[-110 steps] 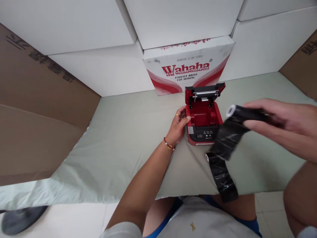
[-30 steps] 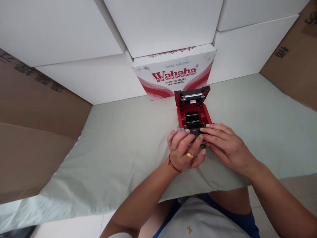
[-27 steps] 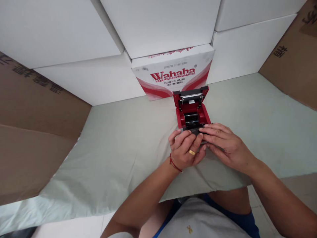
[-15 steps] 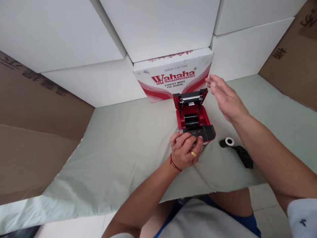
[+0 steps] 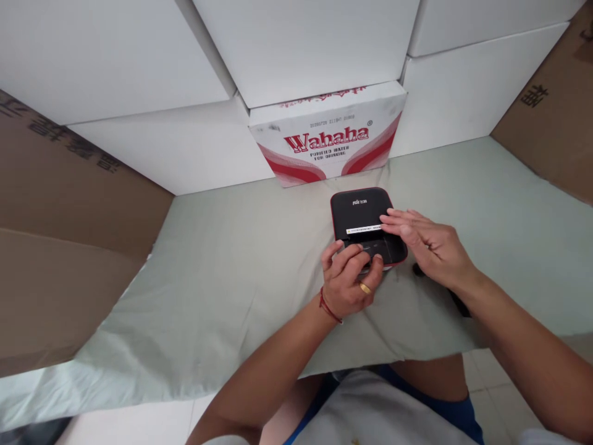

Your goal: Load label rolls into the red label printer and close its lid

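Note:
A small red-and-black printer (image 5: pixel 359 207) sits on the cloth with its lid lowered over the paper bay. White lettering and a white label strip show on the lid. The curled fingers of my left hand (image 5: pixel 349 278) grip the printer's front edge. My right hand (image 5: pixel 428 244) is open, its fingers stretched flat and the tips at the lid's right edge. Beneath my right hand and wrist, a black ribbon roll (image 5: pixel 417 270) is mostly hidden, and only bits of it show.
Behind the printer stands a white-and-red Wahaha water carton (image 5: pixel 328 142), against stacked white boxes (image 5: pixel 301 49). Brown cardboard boxes (image 5: pixel 60 247) flank the table on both sides. A pale green cloth (image 5: pixel 231 266) covers the table, its front edge close to my lap.
The printer's raised lid has swung down, covering the black rollers inside. My right hand has moved down and left onto the lid's edge. My left hand has kept its grip.

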`<state>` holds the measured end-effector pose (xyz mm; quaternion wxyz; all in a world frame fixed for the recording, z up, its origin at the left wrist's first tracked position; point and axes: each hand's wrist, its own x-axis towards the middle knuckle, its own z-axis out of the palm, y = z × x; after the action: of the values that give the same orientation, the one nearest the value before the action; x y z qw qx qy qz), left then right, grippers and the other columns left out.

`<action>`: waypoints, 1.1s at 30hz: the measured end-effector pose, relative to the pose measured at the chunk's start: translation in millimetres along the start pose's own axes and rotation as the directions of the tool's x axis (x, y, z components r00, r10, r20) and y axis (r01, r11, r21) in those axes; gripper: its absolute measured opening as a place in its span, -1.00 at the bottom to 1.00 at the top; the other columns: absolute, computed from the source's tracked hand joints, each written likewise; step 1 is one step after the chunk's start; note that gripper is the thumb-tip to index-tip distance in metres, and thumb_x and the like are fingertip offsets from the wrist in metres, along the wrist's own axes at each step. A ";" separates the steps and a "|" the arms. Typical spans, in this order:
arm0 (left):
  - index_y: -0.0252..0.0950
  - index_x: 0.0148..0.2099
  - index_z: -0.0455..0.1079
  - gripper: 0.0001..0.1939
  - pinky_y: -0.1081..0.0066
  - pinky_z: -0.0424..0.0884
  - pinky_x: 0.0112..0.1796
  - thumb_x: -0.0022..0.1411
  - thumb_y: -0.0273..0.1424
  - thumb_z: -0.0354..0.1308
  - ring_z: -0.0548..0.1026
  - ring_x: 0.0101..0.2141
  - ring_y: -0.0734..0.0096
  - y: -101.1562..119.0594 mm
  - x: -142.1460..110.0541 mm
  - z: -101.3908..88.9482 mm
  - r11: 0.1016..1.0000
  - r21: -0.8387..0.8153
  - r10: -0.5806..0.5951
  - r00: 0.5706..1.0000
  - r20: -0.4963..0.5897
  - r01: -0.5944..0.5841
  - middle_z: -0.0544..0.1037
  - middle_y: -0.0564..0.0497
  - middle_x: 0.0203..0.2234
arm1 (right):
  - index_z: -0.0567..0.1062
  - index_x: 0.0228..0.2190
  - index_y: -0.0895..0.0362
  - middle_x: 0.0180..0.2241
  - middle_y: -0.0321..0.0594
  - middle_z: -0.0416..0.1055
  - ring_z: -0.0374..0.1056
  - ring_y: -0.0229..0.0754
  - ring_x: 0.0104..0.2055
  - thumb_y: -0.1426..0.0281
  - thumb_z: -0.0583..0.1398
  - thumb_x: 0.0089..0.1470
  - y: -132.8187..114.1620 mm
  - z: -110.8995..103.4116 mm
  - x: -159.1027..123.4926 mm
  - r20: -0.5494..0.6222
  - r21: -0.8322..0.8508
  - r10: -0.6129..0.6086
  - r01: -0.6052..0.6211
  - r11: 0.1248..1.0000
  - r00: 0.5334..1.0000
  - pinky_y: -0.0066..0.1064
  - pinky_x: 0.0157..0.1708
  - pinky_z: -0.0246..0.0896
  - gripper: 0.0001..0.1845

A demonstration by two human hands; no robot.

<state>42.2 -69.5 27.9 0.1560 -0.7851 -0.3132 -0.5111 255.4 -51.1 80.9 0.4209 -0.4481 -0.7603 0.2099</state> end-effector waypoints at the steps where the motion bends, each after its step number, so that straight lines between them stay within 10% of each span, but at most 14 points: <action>1: -0.16 -0.06 0.54 -0.79 0.07 0.32 0.30 0.32 -0.51 0.19 0.61 -0.05 0.32 0.4 1.7 -0.5 1.000 -0.012 -0.001 1.000 0.009 0.001 0.61 0.03 -0.31 | 0.72 0.00 -0.02 0.09 -0.22 0.67 0.52 -0.09 0.26 0.29 0.13 0.49 1.9 2.1 -2.1 -0.010 0.013 0.006 -0.006 1.000 1.000 -0.05 0.38 0.29 -0.66; 14: -0.13 -0.02 0.54 -0.74 -0.06 0.26 0.39 0.31 -0.54 0.19 0.62 0.02 0.30 0.1 -2.6 2.5 0.998 -0.054 -0.012 1.000 0.001 0.012 0.61 0.04 -0.24 | 0.71 -0.14 0.05 -0.02 -0.18 0.71 0.61 -0.06 0.15 0.40 0.11 0.46 -4.6 18.2 -2.3 -0.148 -0.216 -0.055 0.022 0.976 0.987 -0.01 0.32 0.33 -0.66; 20: -0.13 0.17 0.47 -0.69 -0.08 0.21 0.41 0.47 -0.23 0.13 0.58 0.13 0.17 -12.8 -2.1 -2.2 0.980 -0.160 -0.128 0.991 -0.049 0.119 0.61 -0.04 -0.15 | 0.71 -0.20 0.04 -0.08 -0.18 0.73 0.65 -0.03 0.07 0.34 0.11 0.46 -13.7 22.3 2.9 -0.182 -0.281 -0.056 0.002 0.960 0.982 0.01 0.28 0.35 -0.65; 25: -0.13 0.35 0.31 -0.57 -0.09 0.08 0.45 0.60 -0.18 -0.13 0.67 0.06 0.24 -32.5 0.6 -8.0 0.851 -0.343 -0.411 0.911 0.039 0.399 0.71 -0.01 -0.09 | 0.71 -0.20 0.03 -0.07 -0.19 0.73 0.65 -0.04 0.07 0.32 0.11 0.46 -14.4 22.1 0.1 -0.197 -0.257 -0.046 -0.007 0.966 0.979 0.01 0.28 0.36 -0.65; 33: -0.17 0.06 0.54 -0.63 0.07 0.44 0.09 0.60 -0.12 -0.03 0.70 -0.17 0.23 -42.7 1.1 -1.0 0.636 -0.448 -0.658 0.745 0.112 0.629 0.72 -0.01 -0.30 | 0.71 -0.17 0.03 -0.06 -0.19 0.73 0.64 -0.04 0.08 0.35 0.12 0.46 -9.0 28.7 -2.5 -0.225 -0.244 -0.068 0.012 0.970 0.972 -0.02 0.27 0.38 -0.67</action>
<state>14.0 -37.5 26.1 -0.2161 -0.6193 -0.4372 -0.6153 227.7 -56.2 70.1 0.4536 -0.5017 -0.7346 0.0539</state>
